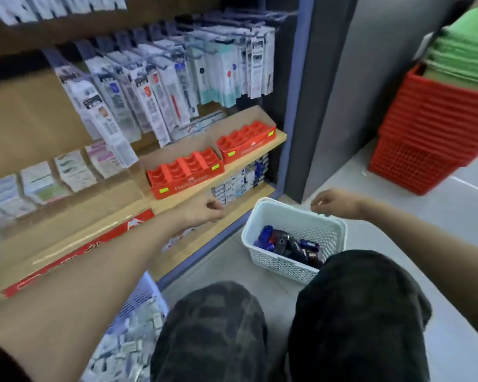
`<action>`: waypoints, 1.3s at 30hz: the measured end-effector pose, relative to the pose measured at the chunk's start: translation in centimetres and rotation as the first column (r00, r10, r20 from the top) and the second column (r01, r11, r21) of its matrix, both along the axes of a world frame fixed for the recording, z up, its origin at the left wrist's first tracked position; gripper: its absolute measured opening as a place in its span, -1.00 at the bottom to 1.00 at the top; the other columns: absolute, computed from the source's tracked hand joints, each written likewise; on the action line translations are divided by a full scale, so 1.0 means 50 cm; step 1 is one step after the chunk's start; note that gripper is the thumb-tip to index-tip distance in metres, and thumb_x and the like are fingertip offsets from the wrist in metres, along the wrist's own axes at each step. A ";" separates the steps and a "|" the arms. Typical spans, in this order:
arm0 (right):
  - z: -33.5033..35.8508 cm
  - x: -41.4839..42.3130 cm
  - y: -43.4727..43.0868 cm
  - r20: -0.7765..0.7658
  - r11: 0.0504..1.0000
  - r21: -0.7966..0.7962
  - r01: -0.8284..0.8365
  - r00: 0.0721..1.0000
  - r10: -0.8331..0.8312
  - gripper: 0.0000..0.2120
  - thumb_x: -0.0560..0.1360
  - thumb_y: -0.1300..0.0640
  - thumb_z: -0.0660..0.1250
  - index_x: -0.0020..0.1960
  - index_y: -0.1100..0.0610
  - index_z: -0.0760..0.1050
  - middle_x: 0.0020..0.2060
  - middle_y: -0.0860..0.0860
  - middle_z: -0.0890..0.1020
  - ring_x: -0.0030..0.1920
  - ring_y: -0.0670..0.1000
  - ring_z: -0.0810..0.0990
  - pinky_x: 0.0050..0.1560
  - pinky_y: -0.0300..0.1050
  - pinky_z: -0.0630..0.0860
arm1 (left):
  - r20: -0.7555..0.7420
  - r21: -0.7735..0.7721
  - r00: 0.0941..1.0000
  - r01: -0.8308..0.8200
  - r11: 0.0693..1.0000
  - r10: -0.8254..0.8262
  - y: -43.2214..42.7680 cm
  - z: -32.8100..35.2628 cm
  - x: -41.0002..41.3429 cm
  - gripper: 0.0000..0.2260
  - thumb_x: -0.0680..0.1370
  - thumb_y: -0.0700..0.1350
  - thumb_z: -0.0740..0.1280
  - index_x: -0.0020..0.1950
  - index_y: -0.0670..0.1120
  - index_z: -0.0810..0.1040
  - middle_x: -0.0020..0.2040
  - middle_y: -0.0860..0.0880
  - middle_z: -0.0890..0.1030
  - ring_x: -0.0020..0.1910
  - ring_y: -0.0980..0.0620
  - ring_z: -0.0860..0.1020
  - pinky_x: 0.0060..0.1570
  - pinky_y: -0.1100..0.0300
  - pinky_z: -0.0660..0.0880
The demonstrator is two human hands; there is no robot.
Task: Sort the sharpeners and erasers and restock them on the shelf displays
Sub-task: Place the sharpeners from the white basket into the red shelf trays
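Note:
A white perforated basket [262,213] stands on the floor by my knees, holding several dark blue and black sharpeners [290,245]. A second basket [138,301] at lower left is filled with white erasers [122,346]. On the wooden shelf [260,153] sit two red display trays, one nearer [185,176] and one farther [246,140], whose slots look empty. My left hand [204,210] hovers below the shelf edge with fingers loosely curled, nothing seen in it. My right hand [334,202] hangs over the white basket's far rim, fingers loosely curled and holding nothing.
Packaged pens [149,86] hang on hooks above the shelf. Small boxes [238,183] fill the lower shelf. A stack of red shopping baskets [425,139] with green cloth [464,56] stands at right on the tiled floor. A grey pillar [356,78] flanks the shelving. My knees [287,326] fill the foreground.

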State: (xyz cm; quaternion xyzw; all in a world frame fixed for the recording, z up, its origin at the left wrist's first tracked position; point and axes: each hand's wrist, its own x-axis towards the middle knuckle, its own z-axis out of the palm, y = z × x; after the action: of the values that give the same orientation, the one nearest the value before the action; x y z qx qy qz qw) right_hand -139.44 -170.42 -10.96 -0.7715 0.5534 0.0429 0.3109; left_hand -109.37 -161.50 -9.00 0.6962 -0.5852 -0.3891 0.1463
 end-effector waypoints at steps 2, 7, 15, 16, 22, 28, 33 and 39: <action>-0.045 -0.056 -0.003 0.027 0.990 0.013 0.143 0.989 -0.144 -0.74 0.54 0.12 0.29 0.16 0.24 0.56 0.11 0.12 0.60 0.08 0.10 0.55 0.11 -0.12 0.41 | 0.003 0.060 1.000 -0.014 0.998 0.014 -0.023 -0.063 -0.024 -0.81 0.55 -0.15 0.34 0.12 -0.19 0.54 -0.07 -0.01 0.55 -0.13 0.12 0.50 -0.30 0.44 0.38; -0.232 -0.130 0.028 0.098 0.790 0.107 0.603 0.785 -0.612 -0.49 0.51 0.10 0.35 0.38 0.28 0.33 0.29 0.26 0.46 0.26 0.23 0.46 0.21 -0.02 0.37 | 0.008 0.108 0.992 -0.127 0.986 0.127 -0.106 -0.215 -0.072 -0.60 0.52 -0.14 0.37 0.31 -0.23 0.41 0.19 -0.12 0.47 0.16 -0.05 0.45 0.06 0.22 0.34; -0.434 -0.076 0.033 0.192 0.473 0.358 0.805 0.432 -0.881 -0.54 0.51 0.19 0.33 0.31 0.21 0.20 0.02 0.15 0.51 -0.02 0.16 0.53 0.07 0.18 0.52 | -0.119 0.291 0.953 -0.235 0.928 0.279 -0.215 -0.414 -0.076 -0.53 0.53 -0.20 0.35 0.40 -0.23 0.30 0.26 -0.23 0.49 0.09 -0.07 0.50 0.03 0.17 0.39; -0.438 -0.068 0.025 0.218 0.485 0.365 0.795 0.434 -0.874 -0.53 0.52 0.20 0.33 0.32 0.20 0.19 -0.01 0.11 0.49 -0.03 0.13 0.52 0.08 0.16 0.52 | -0.135 0.303 0.950 -0.231 0.925 0.281 -0.217 -0.425 -0.072 -0.57 0.54 -0.24 0.33 0.37 -0.25 0.32 0.23 -0.25 0.51 0.04 -0.05 0.49 -0.01 0.18 0.40; -0.438 0.009 -0.012 0.269 0.611 0.404 0.681 0.550 -0.791 -0.46 0.53 0.20 0.31 0.42 0.12 0.14 0.13 0.08 0.48 0.07 0.15 0.54 0.14 0.18 0.51 | -0.116 0.213 0.917 -0.353 0.911 0.382 -0.213 -0.451 0.006 -0.61 0.52 -0.23 0.35 0.32 -0.21 0.37 0.20 -0.18 0.53 0.01 -0.06 0.50 0.09 0.07 0.48; -0.424 0.029 0.002 0.249 0.680 0.424 0.598 0.645 -0.722 -0.35 0.51 0.12 0.34 0.48 0.04 0.07 0.30 0.12 0.37 0.26 0.16 0.43 0.27 0.14 0.42 | -0.067 0.264 0.920 -0.358 0.896 0.387 -0.197 -0.427 0.045 -0.46 0.52 -0.21 0.36 0.45 -0.18 0.25 0.36 -0.16 0.44 0.27 -0.11 0.45 0.18 0.09 0.39; -0.366 0.034 -0.012 0.238 0.831 -0.071 0.551 0.819 -0.523 -0.48 0.52 0.14 0.32 0.44 0.16 0.25 0.34 0.12 0.35 0.33 0.12 0.33 0.33 0.06 0.31 | 0.104 0.155 0.973 -0.219 0.963 0.204 -0.223 -0.363 0.023 -0.50 0.53 -0.17 0.33 0.44 -0.15 0.27 0.36 -0.10 0.37 0.30 -0.10 0.40 0.12 0.17 0.33; -0.419 0.136 -0.058 0.178 0.921 0.262 0.287 0.924 -0.339 -0.69 0.52 0.24 0.27 0.26 0.21 0.43 0.19 0.13 0.55 0.18 0.11 0.52 0.19 -0.07 0.44 | -0.118 0.140 0.993 0.046 0.989 -0.029 -0.267 -0.420 -0.057 -0.75 0.54 -0.27 0.30 0.21 -0.13 0.46 0.25 -0.08 0.47 0.12 0.01 0.48 0.04 0.21 0.42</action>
State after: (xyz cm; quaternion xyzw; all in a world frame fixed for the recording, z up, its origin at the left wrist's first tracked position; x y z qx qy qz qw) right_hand -132.63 -173.30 -31.91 -0.6310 0.6235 -0.0288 0.4606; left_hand -112.20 -174.85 -29.97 0.6700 -0.5595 -0.4723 0.1227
